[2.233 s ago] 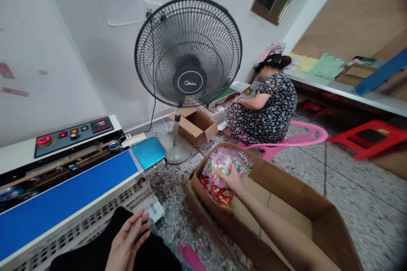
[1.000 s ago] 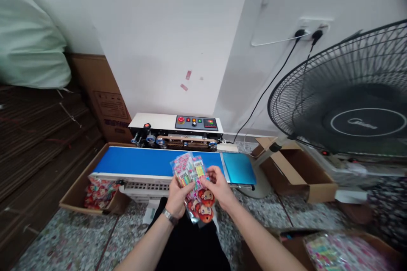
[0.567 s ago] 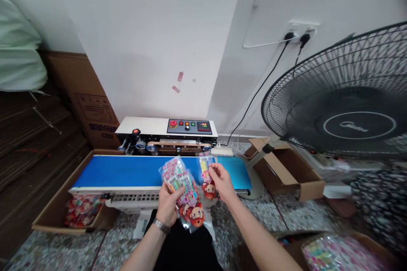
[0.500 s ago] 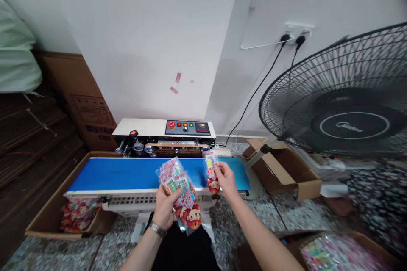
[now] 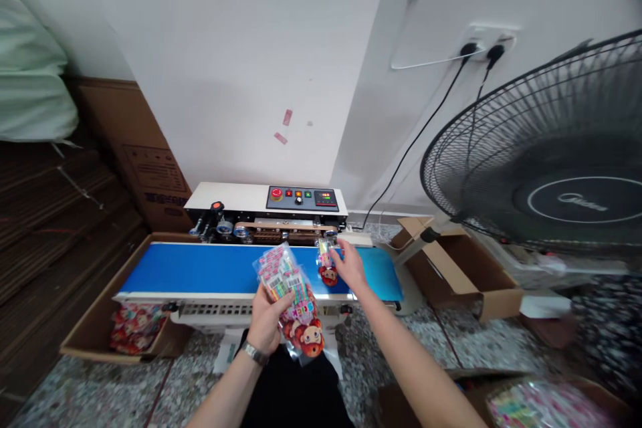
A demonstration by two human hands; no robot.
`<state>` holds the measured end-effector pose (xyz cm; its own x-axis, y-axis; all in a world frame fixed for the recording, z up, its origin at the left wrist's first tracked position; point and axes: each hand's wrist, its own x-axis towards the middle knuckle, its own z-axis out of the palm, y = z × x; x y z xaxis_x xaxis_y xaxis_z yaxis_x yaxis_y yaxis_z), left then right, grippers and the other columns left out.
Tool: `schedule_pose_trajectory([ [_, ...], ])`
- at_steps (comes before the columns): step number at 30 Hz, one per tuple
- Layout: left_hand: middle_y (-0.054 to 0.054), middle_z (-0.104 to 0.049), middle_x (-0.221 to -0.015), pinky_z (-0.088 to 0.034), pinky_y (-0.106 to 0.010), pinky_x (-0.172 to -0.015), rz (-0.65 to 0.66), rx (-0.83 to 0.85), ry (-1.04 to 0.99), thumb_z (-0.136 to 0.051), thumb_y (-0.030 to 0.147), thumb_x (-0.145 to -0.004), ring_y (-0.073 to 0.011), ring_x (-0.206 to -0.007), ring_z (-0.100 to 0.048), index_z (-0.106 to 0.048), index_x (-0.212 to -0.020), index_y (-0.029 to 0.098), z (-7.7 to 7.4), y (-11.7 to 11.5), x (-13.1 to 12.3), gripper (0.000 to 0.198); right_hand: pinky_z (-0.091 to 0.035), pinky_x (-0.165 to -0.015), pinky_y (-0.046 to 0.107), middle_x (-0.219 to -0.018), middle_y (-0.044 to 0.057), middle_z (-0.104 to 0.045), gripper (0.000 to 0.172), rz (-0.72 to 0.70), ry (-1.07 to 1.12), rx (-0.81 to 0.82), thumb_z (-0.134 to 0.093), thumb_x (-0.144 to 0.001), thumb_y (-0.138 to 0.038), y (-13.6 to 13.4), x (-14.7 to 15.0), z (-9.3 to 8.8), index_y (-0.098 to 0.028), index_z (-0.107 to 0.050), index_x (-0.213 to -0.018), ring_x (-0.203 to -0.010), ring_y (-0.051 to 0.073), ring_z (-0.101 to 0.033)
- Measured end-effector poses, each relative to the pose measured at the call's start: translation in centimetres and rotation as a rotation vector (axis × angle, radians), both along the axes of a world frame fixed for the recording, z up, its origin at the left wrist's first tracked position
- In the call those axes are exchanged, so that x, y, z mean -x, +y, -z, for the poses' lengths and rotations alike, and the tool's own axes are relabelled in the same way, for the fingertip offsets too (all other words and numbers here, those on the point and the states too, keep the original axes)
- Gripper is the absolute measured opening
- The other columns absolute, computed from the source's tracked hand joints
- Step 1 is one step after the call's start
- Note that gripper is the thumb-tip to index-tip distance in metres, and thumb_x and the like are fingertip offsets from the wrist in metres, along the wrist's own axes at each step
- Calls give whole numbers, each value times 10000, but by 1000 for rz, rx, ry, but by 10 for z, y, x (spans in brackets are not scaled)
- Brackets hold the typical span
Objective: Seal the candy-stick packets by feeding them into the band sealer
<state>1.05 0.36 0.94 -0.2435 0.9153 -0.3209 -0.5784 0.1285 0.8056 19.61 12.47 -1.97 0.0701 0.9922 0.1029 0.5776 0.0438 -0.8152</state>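
My left hand (image 5: 267,321) is closed on a fanned bunch of clear plastic packets (image 5: 301,321) printed with a cartoon monkey-like figure and colourful sticks. The bunch is held over the front edge of the blue conveyor belt (image 5: 200,271). My right hand (image 5: 350,267) pinches one single packet (image 5: 327,273) of the same kind near its right side. That packet is over the right part of the belt, its top edge close to the rollers of the band sealing machine (image 5: 231,195). Whether it lies flat on the belt I cannot tell.
A carton (image 5: 75,341) with several finished-looking packets (image 5: 135,328) sits below the belt's left end. At right stand a big fan (image 5: 552,167) and an open carton (image 5: 451,267). Another box at lower right holds more packets (image 5: 546,404). Flattened cardboard (image 5: 45,214) is stacked at left.
My right hand has moved its packet inward over the belt, up to the machine's rollers. My left hand keeps its bunch. The view has shifted slightly.
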Motion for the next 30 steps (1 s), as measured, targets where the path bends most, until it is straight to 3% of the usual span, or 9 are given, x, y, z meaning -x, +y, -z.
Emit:
schedule_pose_trajectory([
  [4,-58,-668,-916,-489,-366,-760,-14,-45,13,-747,194,-549,-214,-810,-633,-504,-968,184,-2,3,-2,484,-459,-686,286,-840,21,-610,343,-373,196,60,-555,-733,-411,-50,24,-17,-199,-554,-1002,-768,165,-568],
  [8,-64,-660,-940,-478,-361,-777,-12,-90,4,-738,202,-567,-211,-822,-630,-499,-993,187,-2,5,-8,489,-466,-705,297,-885,23,-586,320,-373,131,39,-582,-730,-375,-83,36,-24,-216,-553,-1007,-768,158,-553],
  [13,-45,-656,-924,-468,-334,-770,-16,-116,93,-738,182,-561,-194,-810,-623,-507,-979,188,-3,5,-10,477,-444,-837,341,-1148,77,-453,447,-435,47,-113,-591,-741,-331,-82,34,-46,-251,-480,-1166,-997,200,-498],
  [17,-51,-655,-942,-461,-333,-778,12,-145,123,-735,184,-563,-203,-832,-616,-512,-977,185,-6,4,-6,470,-392,-917,356,-1097,69,-452,339,-572,-85,-196,-573,-768,-359,-75,33,-62,-265,-547,-1093,-1052,211,-465],
  [26,-62,-654,-932,-472,-332,-748,28,-147,126,-737,173,-548,-211,-824,-615,-497,-988,168,-5,2,0,501,-424,-857,340,-1013,67,-488,238,-661,-156,-266,-528,-807,-327,-74,39,-64,-253,-584,-1026,-980,195,-487],
  [28,-58,-657,-922,-475,-332,-737,16,-142,125,-741,180,-540,-208,-807,-619,-499,-982,166,-5,2,0,505,-422,-863,346,-1029,67,-482,206,-643,-140,-279,-530,-804,-309,-77,39,-63,-252,-599,-989,-992,199,-483],
  [30,-62,-657,-931,-472,-340,-754,-4,-142,120,-737,192,-548,-206,-809,-620,-496,-994,166,-5,2,-1,507,-426,-862,354,-1076,72,-467,293,-558,-87,-250,-557,-782,-311,-81,38,-59,-256,-558,-1070,-983,200,-490],
])
